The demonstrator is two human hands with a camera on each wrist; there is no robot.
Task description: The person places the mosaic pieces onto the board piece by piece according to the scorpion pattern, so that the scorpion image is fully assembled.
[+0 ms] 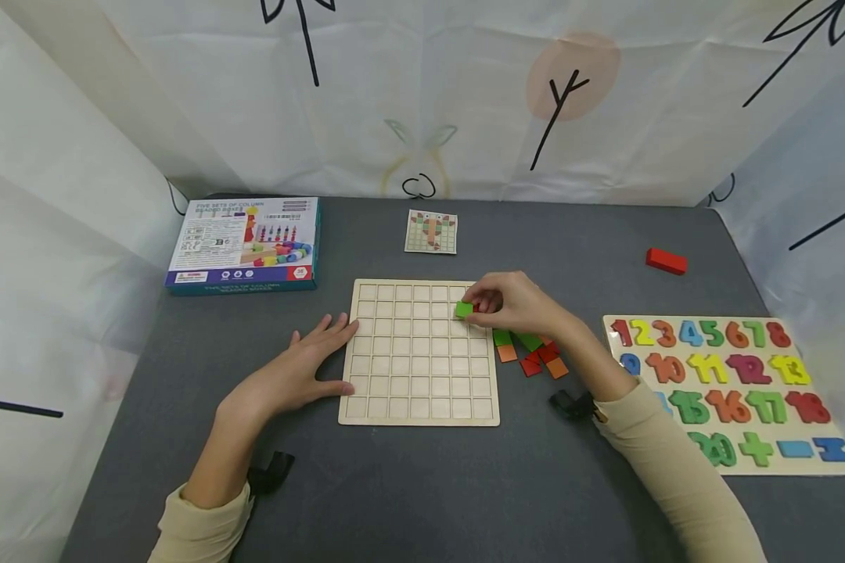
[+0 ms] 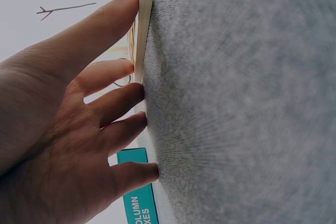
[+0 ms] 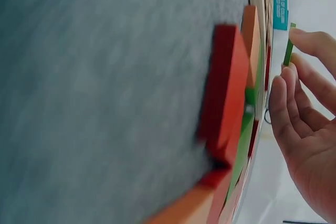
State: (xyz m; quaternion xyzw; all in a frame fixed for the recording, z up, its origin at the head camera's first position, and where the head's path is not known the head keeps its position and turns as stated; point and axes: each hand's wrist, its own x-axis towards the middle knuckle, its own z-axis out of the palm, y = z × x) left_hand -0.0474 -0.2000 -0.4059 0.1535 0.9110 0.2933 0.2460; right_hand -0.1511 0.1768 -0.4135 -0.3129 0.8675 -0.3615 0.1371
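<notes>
A wooden grid board (image 1: 419, 365) lies in the middle of the dark table. My left hand (image 1: 292, 371) rests at its left edge, fingers spread and nearly straight; in the left wrist view the thumb (image 2: 102, 22) touches the board's rim (image 2: 143, 35). Over the board's upper right corner, my right hand (image 1: 517, 303) pinches a small green square tile (image 1: 464, 310) between thumb and fingers. The right wrist view shows this green tile (image 3: 289, 48) edge-on. A bit of red (image 1: 476, 308) shows beside it, mostly hidden by the fingers.
Loose red, orange (image 1: 557, 367) and green tiles lie right of the board. A small pattern card (image 1: 431, 232) is behind it, a boxed set (image 1: 242, 246) back left, a red block (image 1: 666, 261) back right. A number puzzle board (image 1: 735, 395) sits under the right forearm.
</notes>
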